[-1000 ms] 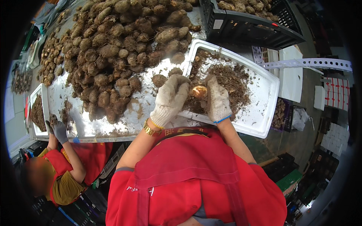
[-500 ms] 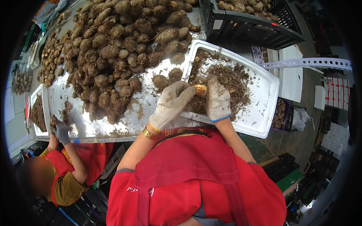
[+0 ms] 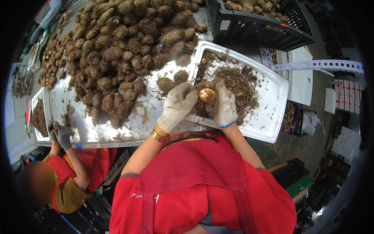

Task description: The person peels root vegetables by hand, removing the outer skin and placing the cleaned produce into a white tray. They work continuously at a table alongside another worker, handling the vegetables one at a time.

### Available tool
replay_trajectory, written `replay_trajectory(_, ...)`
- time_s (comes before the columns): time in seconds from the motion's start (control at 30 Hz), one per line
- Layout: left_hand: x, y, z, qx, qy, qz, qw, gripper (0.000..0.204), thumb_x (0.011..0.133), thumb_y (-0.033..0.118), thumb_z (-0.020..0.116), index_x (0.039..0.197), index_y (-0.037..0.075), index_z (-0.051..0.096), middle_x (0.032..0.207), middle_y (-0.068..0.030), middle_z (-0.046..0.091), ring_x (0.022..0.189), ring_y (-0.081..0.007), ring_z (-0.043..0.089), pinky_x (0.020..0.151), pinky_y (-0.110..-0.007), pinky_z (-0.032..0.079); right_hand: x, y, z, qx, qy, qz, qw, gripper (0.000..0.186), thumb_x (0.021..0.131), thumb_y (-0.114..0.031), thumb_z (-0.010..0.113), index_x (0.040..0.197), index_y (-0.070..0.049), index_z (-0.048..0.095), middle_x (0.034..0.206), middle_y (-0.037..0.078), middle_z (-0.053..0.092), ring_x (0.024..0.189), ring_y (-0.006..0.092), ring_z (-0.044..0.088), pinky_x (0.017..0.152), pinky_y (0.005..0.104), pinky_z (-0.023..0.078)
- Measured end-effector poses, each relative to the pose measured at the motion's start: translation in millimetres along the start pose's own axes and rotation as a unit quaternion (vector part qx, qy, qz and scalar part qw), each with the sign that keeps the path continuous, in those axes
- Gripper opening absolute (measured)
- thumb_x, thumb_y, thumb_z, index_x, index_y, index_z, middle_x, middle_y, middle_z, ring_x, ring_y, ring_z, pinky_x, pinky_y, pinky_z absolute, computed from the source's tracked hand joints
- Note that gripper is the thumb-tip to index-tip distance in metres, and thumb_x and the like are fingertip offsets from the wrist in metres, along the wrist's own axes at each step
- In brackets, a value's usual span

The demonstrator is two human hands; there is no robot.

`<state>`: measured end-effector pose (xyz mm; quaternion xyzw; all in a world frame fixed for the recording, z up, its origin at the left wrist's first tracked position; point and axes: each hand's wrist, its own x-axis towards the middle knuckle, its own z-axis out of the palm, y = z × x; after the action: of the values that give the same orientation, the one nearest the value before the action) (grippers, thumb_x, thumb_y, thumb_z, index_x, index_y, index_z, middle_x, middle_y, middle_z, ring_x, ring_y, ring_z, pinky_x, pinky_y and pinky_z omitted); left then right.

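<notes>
Over a white foam tray (image 3: 272, 130) strewn with brown peelings, both hands close on one small taro (image 3: 207, 94). Its upward side shows a pale, orange-mottled surface. My left hand (image 3: 180, 102), in a soiled white knit glove, grips it from the left with curled fingers. My right hand (image 3: 224, 102), gloved alike with a blue cuff edge, holds the right side. Some fingertips are hidden behind the taro. Left of the tray, two loose hairy taros (image 3: 165, 84) lie close by my left hand.
A big heap of hairy taros (image 3: 113, 54) covers much of the metal table (image 3: 156, 113). At the back right stands a black crate (image 3: 257, 33) holding more. A perforated metal strip (image 3: 319, 65) juts out right. On the left, a co-worker's gloved hands (image 3: 62, 134) work beside another white tray (image 3: 45, 109).
The taro has turned between my hands, so more of its pale, mottled side shows. My right hand has tilted and shifted slightly left. The co-worker's hands have moved a little.
</notes>
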<state>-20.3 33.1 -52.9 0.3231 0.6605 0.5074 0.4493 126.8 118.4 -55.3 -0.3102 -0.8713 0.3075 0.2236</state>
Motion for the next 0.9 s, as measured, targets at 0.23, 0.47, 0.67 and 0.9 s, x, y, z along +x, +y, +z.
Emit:
replay_trajectory(0.23,-7.3,33.4,-7.7,-0.093,0.016,-0.032,0.995,0.023,0.092,0.008,0.052,0.111,-0.004,0.059,0.084,-0.0044,0.062,0.066,-0.0077,0.055,0.058,-0.022,0.046,1.5,8.5,1.4,0.021,-0.070,0.104,0.992,0.045,0.087,-0.007,0.058,0.129,0.002,0.046,0.110,0.020,0.061,0.085,0.0293,0.062,0.075,0.0371,0.050)
replay_trajectory(0.47,-5.4,12.9,5.5,0.108,0.006,0.043,0.993,0.015,0.093,0.013,0.057,0.100,0.000,0.058,0.079,-0.0056,0.062,0.070,-0.0142,0.058,0.062,-0.029,0.047,4.4,4.8,3.8,-0.059,0.023,-0.077,0.995,0.028,0.092,-0.019,0.051,0.115,-0.003,0.053,0.093,0.026,0.063,0.065,0.0337,0.065,0.050,0.0412,0.052)
replay_trajectory(0.67,8.7,-44.1,14.3,0.315,0.099,0.280,0.902,0.016,0.090,0.010,0.051,0.101,0.000,0.057,0.072,-0.0175,0.058,0.068,-0.0350,0.061,0.063,-0.043,0.050,11.5,-28.8,-2.9,-0.102,-0.068,0.062,0.991,0.026,0.090,-0.025,0.054,0.110,-0.009,0.059,0.079,0.015,0.067,0.066,0.0326,0.066,0.050,0.0431,0.050)
replay_trajectory(0.9,4.2,-10.1,-1.0,-0.251,-0.151,-0.217,0.931,0.030,0.097,0.029,0.043,0.108,0.002,0.054,0.071,-0.0092,0.060,0.052,-0.0187,0.057,0.047,-0.028,0.047,24.6,-24.9,-17.2,-0.014,-0.051,-0.166,0.985,0.033,0.086,-0.025,0.059,0.115,-0.009,0.059,0.074,0.012,0.065,0.063,0.0313,0.065,0.054,0.0407,0.050)
